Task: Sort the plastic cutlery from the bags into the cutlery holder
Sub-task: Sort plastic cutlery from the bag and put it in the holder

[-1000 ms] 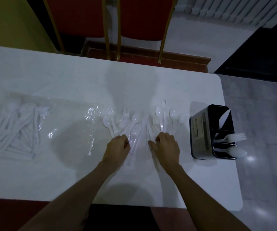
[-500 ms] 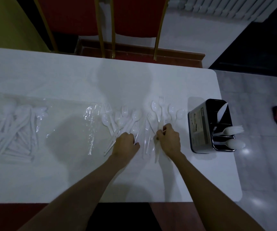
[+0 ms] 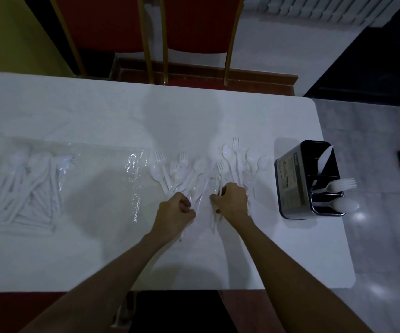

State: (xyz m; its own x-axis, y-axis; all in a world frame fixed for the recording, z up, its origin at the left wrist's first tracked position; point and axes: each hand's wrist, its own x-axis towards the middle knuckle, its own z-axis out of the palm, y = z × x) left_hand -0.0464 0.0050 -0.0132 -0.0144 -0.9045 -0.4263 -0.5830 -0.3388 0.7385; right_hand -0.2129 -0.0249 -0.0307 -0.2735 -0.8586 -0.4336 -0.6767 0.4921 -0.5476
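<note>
Now loose cutlery (image 3: 194, 174) is gripped at its handles on the tabletop (image 3: 74, 248).
At the far left a full bag (image 3: 23, 188) of cutlery is laid flat, and a crumpled clear bag (image 3: 135, 179) is seen between it and the loose pile. The left hand (image 3: 173, 212) is curled around some handles at the near end of the pile. The right hand (image 3: 232, 204), just beside it but apart, is clamped on other handles. The pieces are fanned with their long axis pointing away from the person, heads at the far side. Further right, near the right hand, the cutlery holder (image 3: 292, 183) is placed, with a knife (image 3: 324, 159), a fork (image 3: 338, 186) and a spoon (image 3: 345, 205) already kept in separate compartments. The carry is therefore judged shorter for the right hand.
</note>
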